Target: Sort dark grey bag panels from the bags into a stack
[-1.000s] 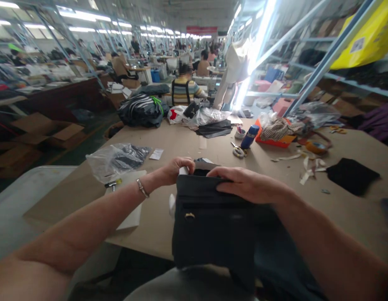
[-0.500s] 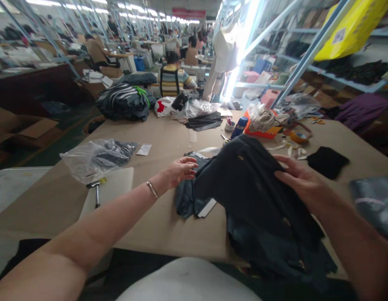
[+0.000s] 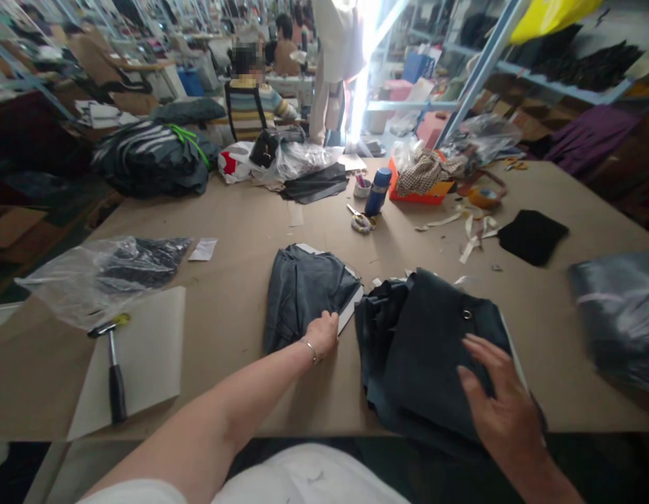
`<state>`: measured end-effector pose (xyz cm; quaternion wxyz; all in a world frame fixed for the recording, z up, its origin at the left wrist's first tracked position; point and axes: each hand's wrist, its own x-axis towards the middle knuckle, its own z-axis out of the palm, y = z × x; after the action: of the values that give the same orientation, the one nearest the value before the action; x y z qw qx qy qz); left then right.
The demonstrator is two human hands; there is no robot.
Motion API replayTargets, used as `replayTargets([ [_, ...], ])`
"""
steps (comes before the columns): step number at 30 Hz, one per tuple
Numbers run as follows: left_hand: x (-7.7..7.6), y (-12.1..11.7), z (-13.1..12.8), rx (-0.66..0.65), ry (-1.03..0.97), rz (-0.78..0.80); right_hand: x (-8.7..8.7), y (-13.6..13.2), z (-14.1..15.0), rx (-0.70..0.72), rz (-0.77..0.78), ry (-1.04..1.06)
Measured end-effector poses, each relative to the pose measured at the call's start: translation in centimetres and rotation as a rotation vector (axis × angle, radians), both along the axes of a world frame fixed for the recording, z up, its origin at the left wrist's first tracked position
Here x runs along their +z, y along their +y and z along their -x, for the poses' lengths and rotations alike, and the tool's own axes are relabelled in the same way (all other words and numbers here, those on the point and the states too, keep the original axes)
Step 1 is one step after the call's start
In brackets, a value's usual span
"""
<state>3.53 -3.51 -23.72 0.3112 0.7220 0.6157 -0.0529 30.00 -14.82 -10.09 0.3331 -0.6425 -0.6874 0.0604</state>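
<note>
A folded dark grey fabric piece point(image 3: 308, 290) lies mid-table with a white card edge showing along its right side. My left hand point(image 3: 323, 334), wearing a bracelet, has its fingers curled closed on the near right corner of that piece. To the right, at the table's front edge, is a stack of dark fabric pieces point(image 3: 423, 350); the top one has a metal eyelet. My right hand point(image 3: 497, 399) is over the right part of this stack, fingers apart and holding nothing. Whether its fingertips touch the cloth is hard to tell.
A hammer point(image 3: 114, 371) rests on a white board point(image 3: 150, 364) at left, near a clear plastic bag point(image 3: 108, 273). Farther back are scissors point(image 3: 360, 222), a blue bottle point(image 3: 377, 191) and an orange box point(image 3: 419, 192). A wrapped dark bundle point(image 3: 621, 315) sits at right.
The dark fabric piece my right hand was holding up now lies on the stack at right, and that hand has opened. My left hand has moved down and closed on the middle fabric piece.
</note>
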Motion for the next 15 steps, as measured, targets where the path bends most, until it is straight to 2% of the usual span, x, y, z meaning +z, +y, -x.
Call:
replayTargets([
  [1,-0.1,0.1,-0.3,-0.007,0.018,-0.004,-0.1,-0.1,2.6,0.118,0.009,0.048],
  [3,0.0,0.3,-0.4,-0.02,0.031,-0.009,-1.2,0.0,7.2,0.326,0.147,0.202],
  [5,0.6,0.6,0.3,-0.021,0.028,-0.011,-3.6,0.6,10.9,0.405,0.347,0.41],
  [6,1.1,0.6,1.0,-0.015,0.024,-0.016,-5.1,1.2,12.4,0.365,0.443,0.533],
  [8,2.4,0.4,2.6,0.0,0.012,-0.046,-7.9,2.6,14.8,0.149,0.617,0.806],
  [10,4.0,-0.5,4.4,0.002,-0.007,-0.092,-9.8,4.1,16.6,-0.102,0.734,1.034],
  [11,4.9,-1.2,5.2,-0.002,-0.017,-0.112,-10.3,4.8,17.3,-0.166,0.763,1.118],
  [13,6.8,-3.0,6.6,-0.019,-0.036,-0.15,-10.6,5.8,18.3,-0.148,0.765,1.222],
  [15,8.4,-4.9,7.7,-0.027,-0.068,-0.184,-10.3,6.5,19.0,-0.039,0.705,1.216],
])
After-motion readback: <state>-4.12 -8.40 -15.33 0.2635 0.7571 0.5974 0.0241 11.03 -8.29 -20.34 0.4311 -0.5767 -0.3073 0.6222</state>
